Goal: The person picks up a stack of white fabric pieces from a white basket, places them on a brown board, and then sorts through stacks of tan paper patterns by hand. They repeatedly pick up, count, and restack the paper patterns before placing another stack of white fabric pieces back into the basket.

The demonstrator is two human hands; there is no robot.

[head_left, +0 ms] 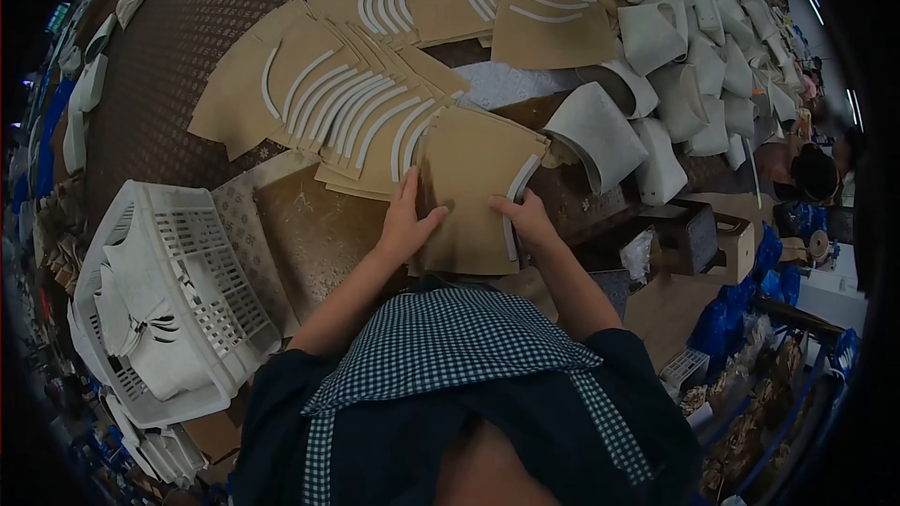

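Tan stack of flat, curved-edged sheets (469, 155): lies directly in front of the worker, between two bare hands, with a slim white curved strip (525, 174) along its right side.
Left hand (405, 228): fingers extended and loosely spread along the stack's left side, thumb held apart and reaching over the top sheet.
Right hand (529, 219): at the stack's right side beside the white strip, thumb side over the top sheet; other fingers partly hidden, so how firmly they close on the edge cannot be told.
Fanned tan sheets (230, 117): overlap to the left and far side of the stack, many showing white arcs.
Patterned brown tabletop (202, 14): stretches to the far left beneath the fan.
Off-white bent pieces (656, 37): heaped at far right, some curled into loops.
White slotted plastic basket (246, 319): sits tilted at near left, holding white pieces (141, 305).
Green-and-white checked apron (450, 333): covers the worker's front at the near side.
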